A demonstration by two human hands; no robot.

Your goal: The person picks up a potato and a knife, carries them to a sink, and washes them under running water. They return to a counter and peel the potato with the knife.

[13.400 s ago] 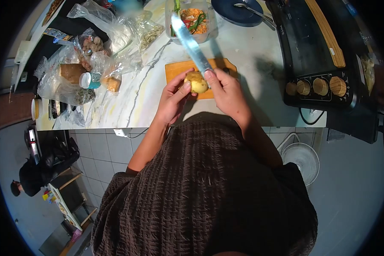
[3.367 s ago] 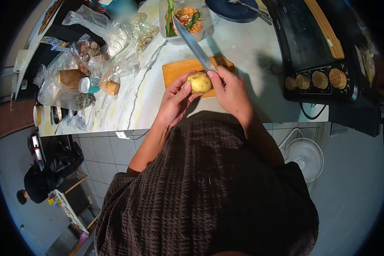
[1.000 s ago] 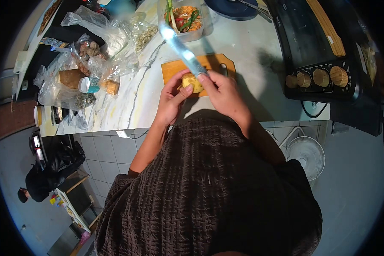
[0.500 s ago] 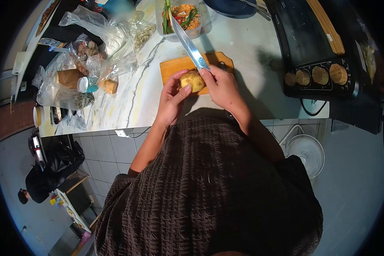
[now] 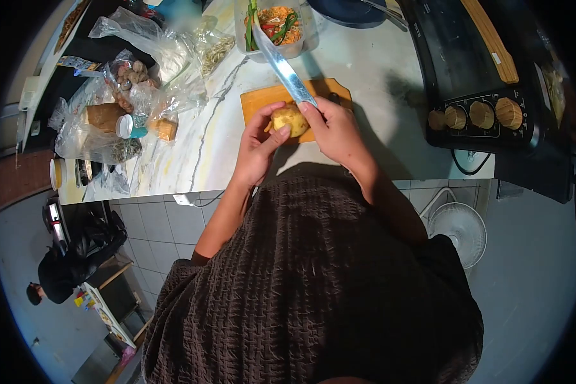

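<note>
A yellowish potato (image 5: 289,120) with a pale cut patch and brown spots is held in my left hand (image 5: 262,141), its thumb resting on the near side. My right hand (image 5: 335,131) grips a large knife (image 5: 283,72), whose broad shiny blade slants up and to the left, beyond the potato. The right thumb lies along the blade's base, close to the potato; the knife's handle is mostly hidden in the hand. Both hands are above a wooden cutting board (image 5: 253,101) on the marble-patterned counter.
A clear container (image 5: 293,50) with shredded orange food, red pieces and green stalks stands beyond the board. Plastic bags of food (image 5: 131,77) crowd the left. A black stove (image 5: 480,121) with wooden knobs stands right, a dark pan (image 5: 345,13) behind. A person (image 5: 61,272) is at lower left.
The right hand and knife have shifted very slightly, and the potato is turned a little in the left hand. The rest looks the same.
</note>
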